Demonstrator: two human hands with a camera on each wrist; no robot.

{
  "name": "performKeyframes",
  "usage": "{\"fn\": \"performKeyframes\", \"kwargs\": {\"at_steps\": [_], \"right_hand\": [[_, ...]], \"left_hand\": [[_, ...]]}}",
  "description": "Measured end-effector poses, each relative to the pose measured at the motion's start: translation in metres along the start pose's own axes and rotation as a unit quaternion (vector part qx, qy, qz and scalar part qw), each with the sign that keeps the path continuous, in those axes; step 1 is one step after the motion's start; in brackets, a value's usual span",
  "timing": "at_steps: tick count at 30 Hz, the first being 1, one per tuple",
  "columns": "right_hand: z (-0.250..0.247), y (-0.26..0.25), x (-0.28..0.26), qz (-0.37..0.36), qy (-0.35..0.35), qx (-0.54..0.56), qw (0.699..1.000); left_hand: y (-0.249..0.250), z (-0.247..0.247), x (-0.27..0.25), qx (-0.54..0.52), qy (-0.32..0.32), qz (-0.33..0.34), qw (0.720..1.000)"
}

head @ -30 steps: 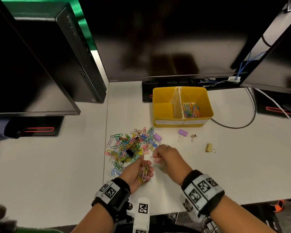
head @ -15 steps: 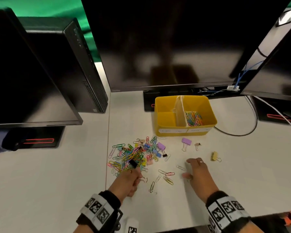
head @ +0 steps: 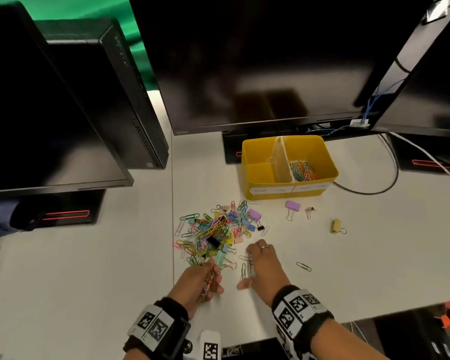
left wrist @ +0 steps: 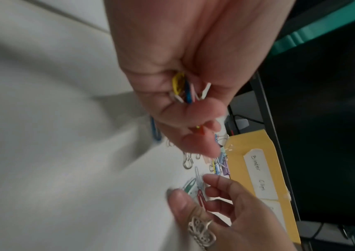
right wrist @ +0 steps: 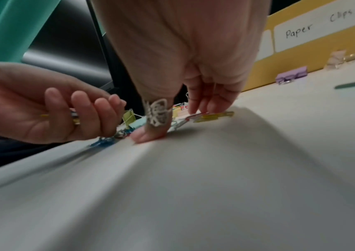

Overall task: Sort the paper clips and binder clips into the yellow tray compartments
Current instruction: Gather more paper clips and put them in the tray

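Fingers of the left hand are curled tight round a fistful of paper clips, their ends poking out past the palm in the left wrist view; that bundle is the first worry, since any slackening would spill clips back on the white surface; just beside it, the mixed heap mingles paper clips with binder clips, so a hasty grab could drag a mint binder clip along; moving right, the right hand has its fingers bent down on loose clips lying flat, thumb pressed to the surface, nothing lifted that I can see; flat wire clips are likely to skid away instead of coming up; further right, a stray green paper clip could be overlooked; up at the back, the yellow tray has paper clips only in its right compartment, so a careless drop could land left.
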State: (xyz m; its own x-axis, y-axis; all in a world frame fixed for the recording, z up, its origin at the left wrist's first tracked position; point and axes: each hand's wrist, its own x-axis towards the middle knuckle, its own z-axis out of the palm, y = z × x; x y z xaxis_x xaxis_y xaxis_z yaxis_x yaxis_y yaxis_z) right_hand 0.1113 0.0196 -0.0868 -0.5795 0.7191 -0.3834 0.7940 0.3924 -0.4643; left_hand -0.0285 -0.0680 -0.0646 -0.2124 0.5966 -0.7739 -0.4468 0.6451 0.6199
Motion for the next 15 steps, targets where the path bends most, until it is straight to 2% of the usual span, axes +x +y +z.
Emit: {"fn": "performKeyframes", "kwargs": {"at_steps": [5,9,13,15], "right_hand": [[-0.003,0.007,0.008,-0.021,0.005,0.013,1.000],[-0.004,0.015,0.015,-0.027,0.035,-0.004,0.999],[-0.006,0.022,0.024,0.001,0.003,-0.056,0.998],[-0.008,0.020,0.025,-0.012,-0.021,-0.087,0.996]], "left_hand": [[-0.004,0.000,0.004,-0.061,-0.013,-0.022,0.998],[0.002,0.007,0.007,-0.091,-0.027,-0.020,0.995],[0.008,0.012,0.009,-0.162,-0.037,-0.029,0.986],[0.010,0.015,0.010,-0.185,-0.036,-0.044,0.981]]}}
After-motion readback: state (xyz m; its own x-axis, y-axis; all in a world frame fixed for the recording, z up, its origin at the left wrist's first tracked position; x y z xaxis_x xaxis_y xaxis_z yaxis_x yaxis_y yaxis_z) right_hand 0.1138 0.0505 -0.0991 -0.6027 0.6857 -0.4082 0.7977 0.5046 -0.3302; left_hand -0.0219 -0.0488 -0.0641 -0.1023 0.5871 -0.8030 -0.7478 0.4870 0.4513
